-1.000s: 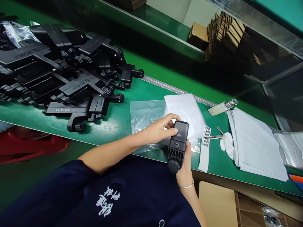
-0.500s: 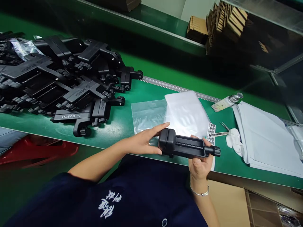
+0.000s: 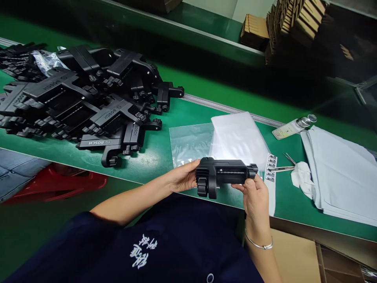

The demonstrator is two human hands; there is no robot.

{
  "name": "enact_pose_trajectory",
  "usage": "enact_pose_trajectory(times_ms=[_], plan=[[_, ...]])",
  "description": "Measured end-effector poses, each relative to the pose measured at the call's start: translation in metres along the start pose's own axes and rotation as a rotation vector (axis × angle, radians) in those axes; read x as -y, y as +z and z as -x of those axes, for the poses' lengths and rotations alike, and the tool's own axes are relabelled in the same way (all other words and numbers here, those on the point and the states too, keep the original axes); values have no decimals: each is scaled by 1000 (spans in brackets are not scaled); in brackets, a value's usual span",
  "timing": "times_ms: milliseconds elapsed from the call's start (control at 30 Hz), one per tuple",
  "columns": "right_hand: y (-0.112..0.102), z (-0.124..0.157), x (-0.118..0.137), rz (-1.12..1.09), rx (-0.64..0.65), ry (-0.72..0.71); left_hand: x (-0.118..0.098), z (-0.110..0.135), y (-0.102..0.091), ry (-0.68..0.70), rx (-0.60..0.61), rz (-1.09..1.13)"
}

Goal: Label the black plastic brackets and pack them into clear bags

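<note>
Between my two hands is a black plastic clamp bracket (image 3: pixel 226 171), held level above the table's front edge. Its knob end points right, and a short arm with a second knob hangs down at its left. My left hand (image 3: pixel 185 177) grips the left end, with its fingers partly hidden behind. My right hand (image 3: pixel 256 192) is closed on the right end, thumb in front below the knob. Behind the bracket lie a clear plastic bag (image 3: pixel 190 141) and a stack of white translucent bags (image 3: pixel 238 129). A strip of printed labels (image 3: pixel 271 167) is just right of my right hand.
A big pile of similar black brackets (image 3: pixel 112 112) covers the left of the green table (image 3: pixel 156 157). To the right are a bottle (image 3: pixel 290 127), tweezers (image 3: pixel 282 169), a crumpled white wad (image 3: pixel 302 177) and white sheets (image 3: pixel 341 173). Folded cardboard (image 3: pixel 255 31) stands behind. A red stool (image 3: pixel 70 182) is at left.
Both hands have turned the bracket over, so the short arm and knob now face me instead of the open channel. My right hand has shifted its grip on the right end.
</note>
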State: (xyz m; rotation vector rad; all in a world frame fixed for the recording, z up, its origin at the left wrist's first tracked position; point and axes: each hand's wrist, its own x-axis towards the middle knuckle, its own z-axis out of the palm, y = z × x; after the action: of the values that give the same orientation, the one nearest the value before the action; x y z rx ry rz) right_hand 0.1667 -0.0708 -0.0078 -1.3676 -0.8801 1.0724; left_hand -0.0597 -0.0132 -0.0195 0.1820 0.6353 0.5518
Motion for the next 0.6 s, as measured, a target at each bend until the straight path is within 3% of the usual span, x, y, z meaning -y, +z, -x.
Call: enact_pose_trajectory(times_ms=[167, 333, 467, 533, 600], plan=[[1, 7, 6, 124, 15, -93, -12, -5, -8, 0, 67, -62], [27, 17, 21, 621, 168, -536, -28, -31, -16, -12, 97, -155], [50, 22, 29, 766, 241, -850, -28, -41, -14, -6, 84, -166], [47, 21, 31, 799, 262, -856, -26, -37, -11, 4, 55, -216], [25, 15, 30, 838, 307, -767, -29, -29, -11, 79, -9, -322]])
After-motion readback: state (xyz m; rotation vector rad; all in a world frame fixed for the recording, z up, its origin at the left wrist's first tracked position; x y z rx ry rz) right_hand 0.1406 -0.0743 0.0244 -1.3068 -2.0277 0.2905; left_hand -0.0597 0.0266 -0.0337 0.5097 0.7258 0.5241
